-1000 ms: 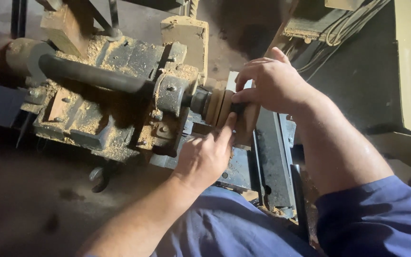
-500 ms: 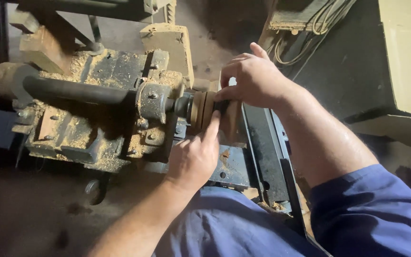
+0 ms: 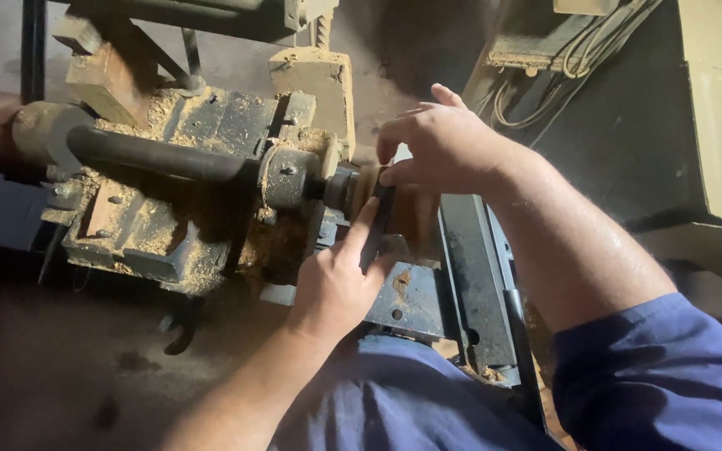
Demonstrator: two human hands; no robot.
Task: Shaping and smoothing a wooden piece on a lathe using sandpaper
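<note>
sawdust-caked lathe [image 3: 169, 209], dim workshop, dark floor [image 3: 60, 376], wall cables [image 3: 578, 58]

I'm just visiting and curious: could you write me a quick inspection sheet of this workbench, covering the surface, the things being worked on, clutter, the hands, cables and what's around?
Surface: metal machine bed, heavily coated in sawdust.
Job's things: round wooden piece mounted at the end of the spindle; a dark flat tool is pressed against it.
Clutter: sawdust piles; wooden block at upper left.
Hands: left hand holds the dark tool from below, fingers along it; right hand grips the top of it at the wooden piece.
Cables: bundle of pale wires at upper right.
Surroundings: dark handle bar; pale cabinet on the right; dim floor.
</note>
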